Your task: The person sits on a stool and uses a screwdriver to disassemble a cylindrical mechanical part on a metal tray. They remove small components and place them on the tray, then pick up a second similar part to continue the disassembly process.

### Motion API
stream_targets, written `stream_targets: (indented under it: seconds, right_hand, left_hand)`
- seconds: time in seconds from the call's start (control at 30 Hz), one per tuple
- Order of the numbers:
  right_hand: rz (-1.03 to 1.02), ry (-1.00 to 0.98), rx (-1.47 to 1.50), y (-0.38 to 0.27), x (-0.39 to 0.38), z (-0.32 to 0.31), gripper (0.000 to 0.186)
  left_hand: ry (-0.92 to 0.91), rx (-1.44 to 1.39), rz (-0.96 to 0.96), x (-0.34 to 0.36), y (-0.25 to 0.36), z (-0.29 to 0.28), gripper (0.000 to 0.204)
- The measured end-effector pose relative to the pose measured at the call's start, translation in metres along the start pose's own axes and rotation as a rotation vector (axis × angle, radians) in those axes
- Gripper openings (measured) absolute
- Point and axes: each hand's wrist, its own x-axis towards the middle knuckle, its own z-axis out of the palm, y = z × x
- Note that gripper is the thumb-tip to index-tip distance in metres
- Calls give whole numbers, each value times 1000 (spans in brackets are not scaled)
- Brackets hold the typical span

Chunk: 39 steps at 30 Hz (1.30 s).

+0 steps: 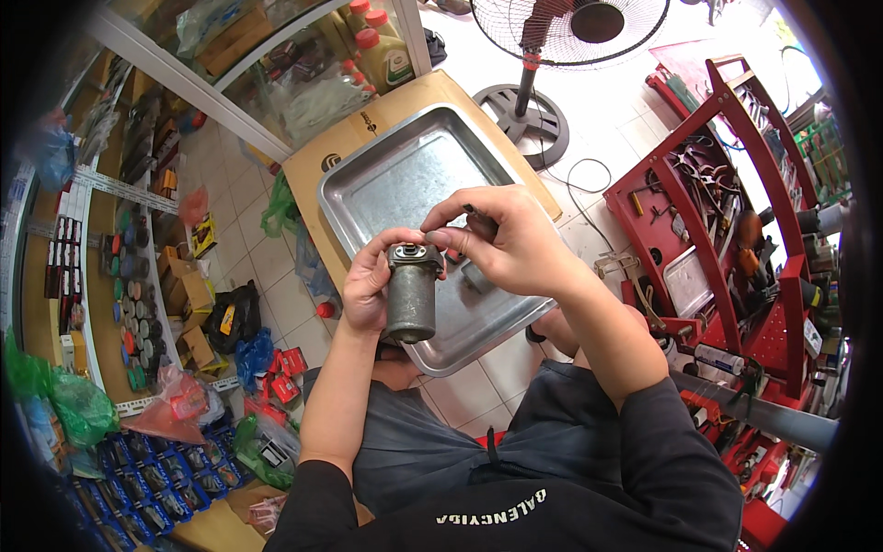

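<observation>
My left hand (367,283) is wrapped round a grey cylindrical starter motor (411,304), its round body hanging down and its end with a small terminal turned up. Over that end, the thumb and forefinger of my right hand (501,235) pinch together beside the terminal. A short dark metal rod (473,212) shows between the right fingers; its full shape is hidden. Both hands are above a shallow metal tray (418,152). In the tray, partly under my right hand, lies a small grey metal part (475,279).
The tray rests on a flattened cardboard box (308,175). Beyond stands a black fan (524,101). On the right is a red tool rack (644,212) with pliers and screwdrivers. Shelves (138,304) of small parts, plastic bags and blue bins (156,478) line the left.
</observation>
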Motion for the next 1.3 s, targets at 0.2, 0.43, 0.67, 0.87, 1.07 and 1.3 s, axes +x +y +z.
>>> stream_targets:
  seconds: [0.2, 0.43, 0.67, 0.87, 1.07, 1.3]
  right_hand:
    - [65, -45, 6, -5, 1, -8, 12]
    - [-57, -91, 78, 9, 1, -5, 12]
    - [7, -183, 58, 8, 1, -12, 13]
    - [-129, -177, 42, 18, 2, -7, 15]
    - [-115, -197, 20, 14, 2, -7, 17]
    - [-223, -212, -77, 9, 0, -11, 20]
  left_hand:
    - [-11, 31, -1, 0, -2, 2, 53]
    - [2, 69, -23, -6, -5, 0, 52]
    - [-59, 99, 35, -5, -6, -6, 47]
    - [-100, 152, 107, -1, -3, -2, 44]
    - [-103, 286, 141, -4, 0, -4, 38]
    - [-72, 309, 148, -6, 5, 7, 40]
